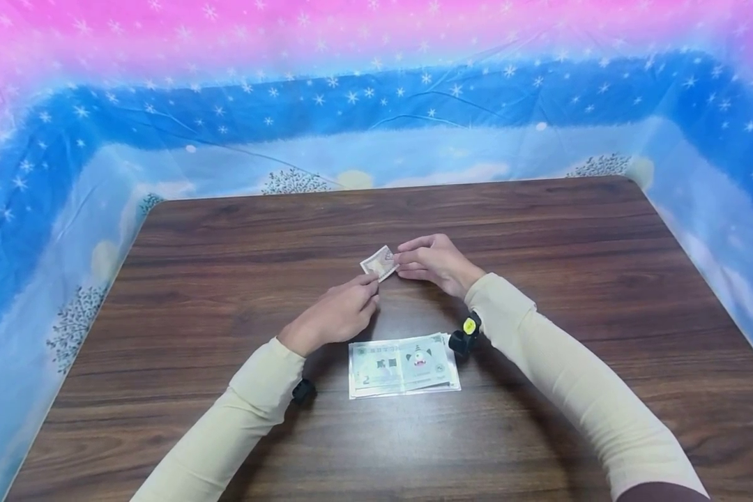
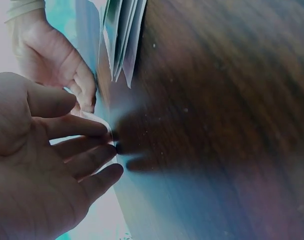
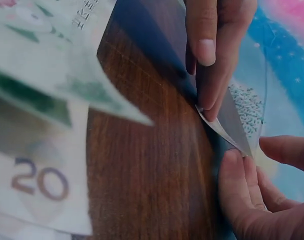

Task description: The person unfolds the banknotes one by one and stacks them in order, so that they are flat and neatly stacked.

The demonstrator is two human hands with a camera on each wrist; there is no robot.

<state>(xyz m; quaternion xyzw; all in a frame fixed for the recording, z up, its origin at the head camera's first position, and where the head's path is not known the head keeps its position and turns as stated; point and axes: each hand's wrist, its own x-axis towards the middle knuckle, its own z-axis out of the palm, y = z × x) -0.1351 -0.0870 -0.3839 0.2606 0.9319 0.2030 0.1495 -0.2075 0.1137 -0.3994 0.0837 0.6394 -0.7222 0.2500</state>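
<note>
A small pale banknote (image 1: 379,263) lies slightly curled at the middle of the table between both hands. The fingertips of my left hand (image 1: 341,307) touch its near edge, with the thumb held apart from them in the left wrist view. From the other side, my right hand (image 1: 440,263) has its fingertips at the note's right edge. Its thumb stands off the paper in the right wrist view. Closer to me, between the forearms, rests a stack of larger notes (image 1: 404,366); the top one is green with a cartoon figure.
The brown wooden table (image 1: 226,244) has rounded far corners. Around it hangs a pink and blue snowflake-printed cloth (image 1: 376,90). A black wrist camera (image 1: 461,342) on the right wrist is right beside the note stack; another camera (image 1: 304,392) sits under the left wrist.
</note>
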